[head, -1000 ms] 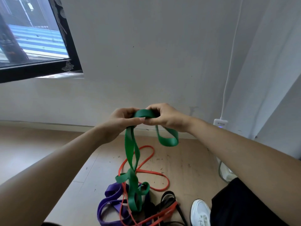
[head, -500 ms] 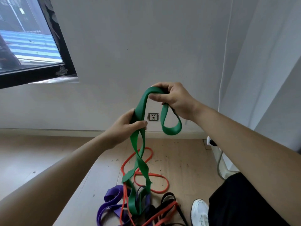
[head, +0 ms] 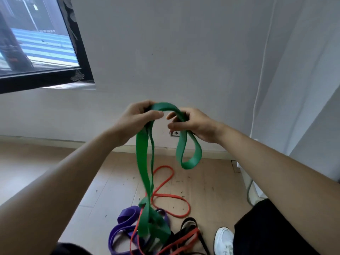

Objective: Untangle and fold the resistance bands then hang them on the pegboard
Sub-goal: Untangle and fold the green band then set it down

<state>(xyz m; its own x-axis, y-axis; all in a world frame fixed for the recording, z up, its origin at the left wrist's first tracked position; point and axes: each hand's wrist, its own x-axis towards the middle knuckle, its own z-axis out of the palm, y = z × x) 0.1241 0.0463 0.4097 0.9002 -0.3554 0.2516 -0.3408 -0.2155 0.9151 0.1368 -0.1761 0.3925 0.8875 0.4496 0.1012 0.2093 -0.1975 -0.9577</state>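
I hold a wide green resistance band point(head: 143, 162) up in front of the wall. My left hand point(head: 139, 118) grips its top fold, and two long strands hang down from it to the floor. My right hand point(head: 191, 124) grips the band a little to the right, with a short green loop dangling below it. The band's lower end is caught in a heap on the floor with a purple band point(head: 123, 229), a thin red band point(head: 171, 196) and a black band point(head: 189, 225). No pegboard is in view.
A dark-framed window point(head: 46, 76) is at the upper left. A wall socket point(head: 175, 133) sits low on the white wall, and a white cable point(head: 261, 70) runs down at right. My white shoe point(head: 223, 240) stands on the wooden floor beside the heap.
My left hand has risen to the level of my right hand and both are close together again at the band's top. The hanging strands have straightened and pulled higher out of the heap.
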